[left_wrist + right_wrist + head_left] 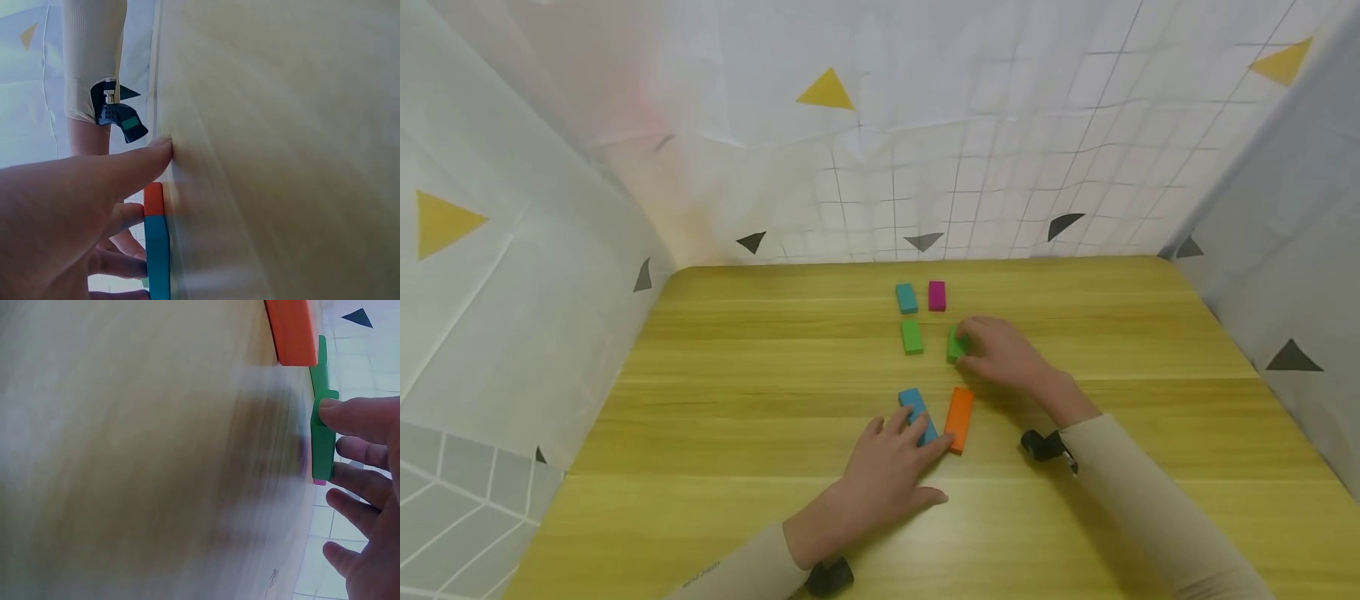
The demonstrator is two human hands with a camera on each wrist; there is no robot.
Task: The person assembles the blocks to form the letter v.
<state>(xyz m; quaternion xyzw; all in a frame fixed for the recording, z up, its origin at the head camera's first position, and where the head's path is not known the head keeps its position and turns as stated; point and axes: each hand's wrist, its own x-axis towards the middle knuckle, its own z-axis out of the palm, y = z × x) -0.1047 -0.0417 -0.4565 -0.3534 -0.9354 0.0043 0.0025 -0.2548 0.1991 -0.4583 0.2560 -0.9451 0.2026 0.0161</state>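
My right hand (1000,357) pinches a green block (953,345) between thumb and fingers. In the right wrist view, the thumb lies on the near face of that same green block (322,453) and the other fingers spread beyond it. Nearer to me, my left hand (883,475) rests spread with its fingers on a blue block (911,397) and its index fingertip at the lower end of an orange block (960,414). The left wrist view shows fingertips against the side of the blue block (157,256), while the thumb sticks out apart from it.
Farther back on the wooden table (737,375) lie another green block (912,337), a teal block (906,298) and a magenta block (937,296). White sheets (700,183) with yellow and dark triangles enclose the table's back and sides.
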